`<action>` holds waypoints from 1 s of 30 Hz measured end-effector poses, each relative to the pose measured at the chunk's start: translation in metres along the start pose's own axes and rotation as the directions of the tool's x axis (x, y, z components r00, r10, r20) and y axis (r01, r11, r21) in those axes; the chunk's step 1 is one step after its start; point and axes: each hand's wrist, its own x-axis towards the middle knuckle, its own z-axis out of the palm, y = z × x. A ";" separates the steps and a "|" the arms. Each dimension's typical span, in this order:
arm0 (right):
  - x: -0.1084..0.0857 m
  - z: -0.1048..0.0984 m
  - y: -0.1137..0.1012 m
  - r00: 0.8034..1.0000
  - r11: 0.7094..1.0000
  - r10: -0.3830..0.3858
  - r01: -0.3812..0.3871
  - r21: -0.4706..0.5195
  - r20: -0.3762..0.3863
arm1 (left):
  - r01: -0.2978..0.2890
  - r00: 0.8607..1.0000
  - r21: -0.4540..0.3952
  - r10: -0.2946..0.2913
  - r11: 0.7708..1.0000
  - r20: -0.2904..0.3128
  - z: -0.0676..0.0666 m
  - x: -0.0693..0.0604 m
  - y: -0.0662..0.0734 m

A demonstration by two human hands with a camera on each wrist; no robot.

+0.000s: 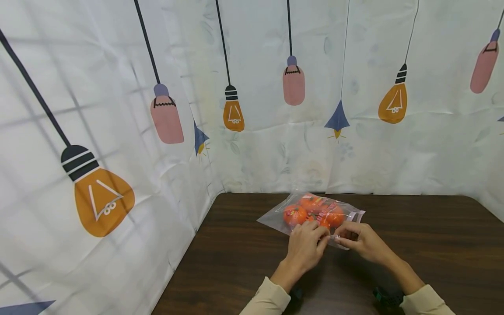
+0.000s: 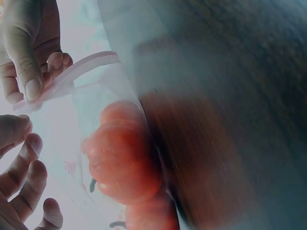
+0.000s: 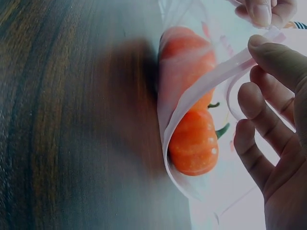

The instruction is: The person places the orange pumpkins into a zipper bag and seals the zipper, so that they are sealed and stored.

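A clear zip bag (image 1: 275, 215) with red print lies on the table, holding several small orange pumpkins (image 1: 295, 215). In the right wrist view, the pumpkins (image 3: 194, 143) show ribbed sides and green stems behind the bag's pale zip strip (image 3: 206, 84), which bows open. My right hand (image 1: 364, 241) pinches the strip between thumb and forefinger, its other fingers loosely bent. Close beside it, my left hand (image 1: 309, 246) pinches the near edge of the bag's mouth. The left wrist view shows both sets of fingertips near each other along the zip strip (image 2: 93, 62).
The dark wooden table (image 1: 425, 245) extends to both sides of the bag. White cloth (image 1: 275, 148) printed with hanging lamps stands behind and at the left of it. A dark band (image 1: 387, 297) is by the right wrist.
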 end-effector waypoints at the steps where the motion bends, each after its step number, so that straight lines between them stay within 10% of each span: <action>1: 0.000 0.000 0.000 1.000 1.000 0.007 -0.007 -0.001 0.002 | 0.000 1.000 0.000 0.000 1.000 -0.001 0.000 0.000 0.000; 30: -0.011 -0.013 0.025 0.998 0.967 0.056 -0.057 -0.249 -0.011 | 0.040 0.999 -0.053 -0.039 0.998 0.008 0.002 0.000 -0.001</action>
